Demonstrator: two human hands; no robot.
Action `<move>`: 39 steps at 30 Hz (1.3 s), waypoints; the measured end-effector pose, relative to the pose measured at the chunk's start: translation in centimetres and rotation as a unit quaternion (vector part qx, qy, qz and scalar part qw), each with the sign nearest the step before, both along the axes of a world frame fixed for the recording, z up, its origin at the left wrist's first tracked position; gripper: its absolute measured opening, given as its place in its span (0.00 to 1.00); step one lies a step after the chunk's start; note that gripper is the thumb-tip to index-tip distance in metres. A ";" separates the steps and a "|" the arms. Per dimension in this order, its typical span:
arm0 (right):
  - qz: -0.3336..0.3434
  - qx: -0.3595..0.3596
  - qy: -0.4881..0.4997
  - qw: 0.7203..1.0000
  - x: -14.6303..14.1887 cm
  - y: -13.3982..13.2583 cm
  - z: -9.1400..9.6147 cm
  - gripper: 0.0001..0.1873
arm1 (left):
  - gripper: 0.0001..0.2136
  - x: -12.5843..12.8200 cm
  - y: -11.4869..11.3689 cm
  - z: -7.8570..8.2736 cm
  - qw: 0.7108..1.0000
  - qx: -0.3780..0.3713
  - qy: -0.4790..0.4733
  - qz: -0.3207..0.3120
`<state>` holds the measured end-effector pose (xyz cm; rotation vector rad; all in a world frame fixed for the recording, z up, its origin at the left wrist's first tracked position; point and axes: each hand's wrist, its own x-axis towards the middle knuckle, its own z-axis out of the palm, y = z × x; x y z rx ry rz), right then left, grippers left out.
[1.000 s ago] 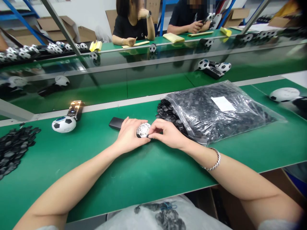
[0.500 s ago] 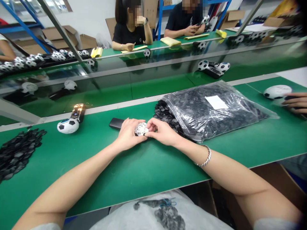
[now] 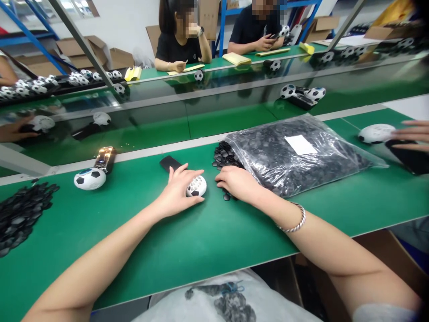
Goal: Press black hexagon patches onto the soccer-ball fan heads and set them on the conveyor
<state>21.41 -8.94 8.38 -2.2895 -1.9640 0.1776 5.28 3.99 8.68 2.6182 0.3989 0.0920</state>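
While the left hand (image 3: 177,190) lies spread around the soccer ball (image 3: 197,187), the right hand (image 3: 237,181) meets black pieces (image 3: 225,154). The latter's grip cannot be determined.

From here, the ball (image 3: 196,187) mid-frame is white with black patches (football-fashion); the loose chips (image 3: 225,155) right of it are black, the tabletop (image 3: 187,241) green.

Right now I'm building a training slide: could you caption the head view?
Left hand curved around a soccer-patterned ball, right hand at loose black pieces by a plastic bag.
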 end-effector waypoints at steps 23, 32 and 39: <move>-0.049 0.126 0.516 0.846 -2.9 0.4 -0.6 0.02 | 0.23 -0.4 0.4 -0.1 0.989 -0.134 -0.053 -0.033; -0.066 0.109 0.572 0.811 -2.8 1.2 -1.4 0.08 | 0.18 0.1 0.3 -0.6 0.987 -0.140 -0.075 -0.039; -0.050 0.125 0.378 0.916 -1.6 0.9 -0.9 0.07 | 0.18 0.4 0.0 -0.5 0.989 -0.110 -0.081 -0.053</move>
